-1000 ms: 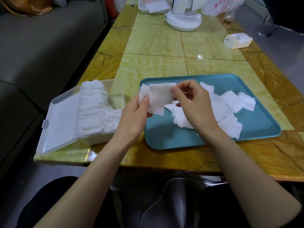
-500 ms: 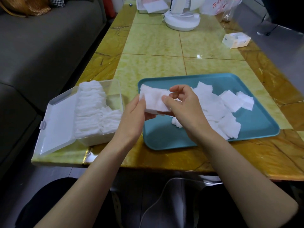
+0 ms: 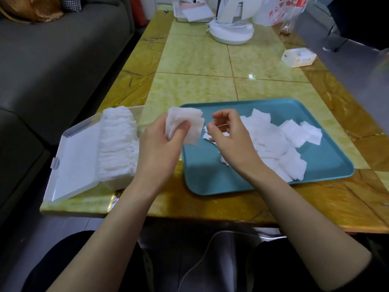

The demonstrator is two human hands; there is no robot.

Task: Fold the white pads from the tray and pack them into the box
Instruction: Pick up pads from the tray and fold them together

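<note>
Left grip point(image 3: 160, 144) pinches folded pad point(image 3: 188, 125) over tray point(image 3: 210, 173) rim, near box point(image 3: 117, 183). Right grip point(image 3: 229, 140) loosely curled, holds nothing. Risk: one-handed pinch slackens and the fold springs open; crowded box may crumple it.

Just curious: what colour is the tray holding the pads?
The tray is teal, head view.
</note>
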